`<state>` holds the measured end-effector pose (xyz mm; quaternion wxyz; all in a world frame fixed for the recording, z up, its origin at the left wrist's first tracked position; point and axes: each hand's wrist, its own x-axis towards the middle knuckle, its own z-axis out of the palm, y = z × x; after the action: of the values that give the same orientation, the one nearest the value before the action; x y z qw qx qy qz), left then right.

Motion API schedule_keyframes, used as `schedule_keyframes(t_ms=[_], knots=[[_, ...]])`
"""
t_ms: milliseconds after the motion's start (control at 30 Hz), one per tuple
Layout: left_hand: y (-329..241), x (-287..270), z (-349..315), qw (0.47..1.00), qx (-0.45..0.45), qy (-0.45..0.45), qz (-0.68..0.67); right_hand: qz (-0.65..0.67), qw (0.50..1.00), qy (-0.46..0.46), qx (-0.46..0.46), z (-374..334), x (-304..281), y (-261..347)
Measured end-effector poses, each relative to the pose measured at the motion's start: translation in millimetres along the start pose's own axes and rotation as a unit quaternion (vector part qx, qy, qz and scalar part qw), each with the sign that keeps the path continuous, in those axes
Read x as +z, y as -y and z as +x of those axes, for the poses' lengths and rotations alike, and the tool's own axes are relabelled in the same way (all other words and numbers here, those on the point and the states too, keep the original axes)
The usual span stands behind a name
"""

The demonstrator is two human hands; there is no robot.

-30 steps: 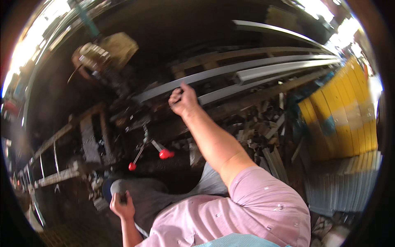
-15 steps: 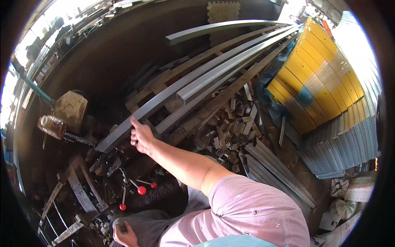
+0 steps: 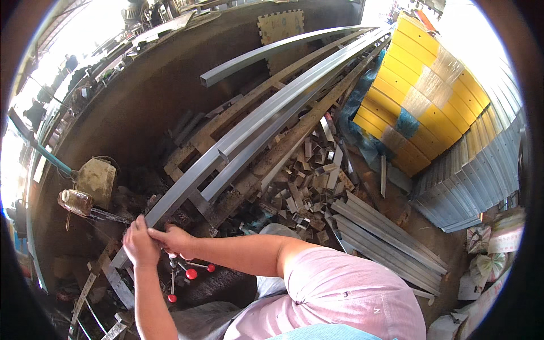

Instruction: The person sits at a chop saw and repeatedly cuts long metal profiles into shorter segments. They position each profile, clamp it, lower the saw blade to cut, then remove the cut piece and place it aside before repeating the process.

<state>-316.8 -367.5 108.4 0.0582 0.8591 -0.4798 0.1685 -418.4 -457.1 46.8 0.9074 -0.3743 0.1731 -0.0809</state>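
A long square metal tube [image 3: 182,190] slants down from the far right to the lower left. My left hand [image 3: 140,243] is closed around it near the lower end, the fingers wrapped over the top. Right beside it, my right hand [image 3: 177,240] is closed against the tube's near side; its fingertips are partly hidden. Just below my hands is a machine lever with red knobs [image 3: 191,274]. The tube's end [image 3: 118,262] shows past my left hand. A second tube [image 3: 249,127] lies alongside the held one.
Several short tube offcuts [image 3: 306,198] are heaped right of the wooden beams [image 3: 317,122]. Long metal profiles [image 3: 391,243] lie on the floor. Stacked yellow panels [image 3: 419,96] stand at the right. At left, a bottle of brown liquid [image 3: 76,202] sits by a machine part.
My left hand has come up from my lap onto the tube. My right hand has slid down and left beside it. The tube now reaches further toward the lower left.
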Motion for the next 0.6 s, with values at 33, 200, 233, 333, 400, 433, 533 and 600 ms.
schedule_keyframes(t_ms=[33,200,233,333,400,433,533,600], knots=[[9,-4,2,0.999,0.020,0.004,0.029,-0.004,0.998,0.068,-0.007,8,-9,-2],[64,-38,-32,0.999,-0.007,0.039,0.036,0.055,0.997,-0.002,-0.062,20,-25,5],[99,-37,-57,0.999,0.001,0.008,0.034,0.112,0.992,-0.019,-0.063,4,-19,24],[147,-57,-71,0.999,-0.025,0.040,0.021,0.220,0.952,-0.048,-0.206,29,-81,53],[184,-67,-116,0.997,-0.067,0.041,0.020,0.348,0.898,-0.061,-0.263,3,-75,93],[198,-71,-132,0.998,-0.066,0.014,0.002,0.412,0.868,-0.083,-0.265,-6,-73,109],[231,-83,-152,0.997,-0.057,0.048,0.000,0.424,0.870,-0.017,-0.251,-5,-85,98],[266,-84,-177,0.996,-0.071,0.050,-0.023,0.418,0.887,-0.061,-0.190,-2,-59,81]])
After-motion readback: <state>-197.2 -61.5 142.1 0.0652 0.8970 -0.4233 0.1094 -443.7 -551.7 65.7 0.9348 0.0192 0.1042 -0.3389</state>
